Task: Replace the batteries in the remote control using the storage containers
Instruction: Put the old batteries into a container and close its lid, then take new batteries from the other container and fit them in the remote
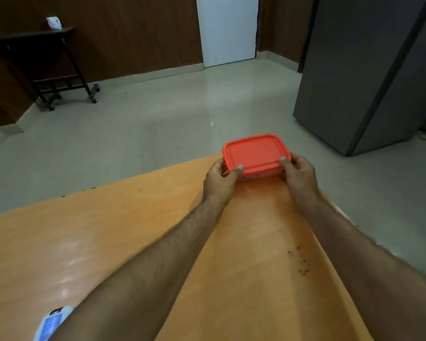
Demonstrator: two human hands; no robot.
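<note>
Both hands, left hand (pixel 220 179) and right hand (pixel 299 175), grip a red-lidded container (pixel 256 153) on the orange table (pixel 108 230). The remote control (pixel 51 324) carries a blue label, unreadable.

container (pixel 256 153) at table's (pixel 108 242) far edge, remote (pixel 51 323) near-left

Orange table (pixel 108 242): red-lidded container (pixel 256 153) at far edge; remote control (pixel 52 323) at near left corner; dark crumbs (pixel 300 262) right of centre.

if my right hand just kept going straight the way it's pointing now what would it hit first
The right hand already grips the near right corner of the red-lidded container, thumb on the lid. Pushing on, it would meet that container at once; beyond lie only the orange table's edge and floor.
</note>
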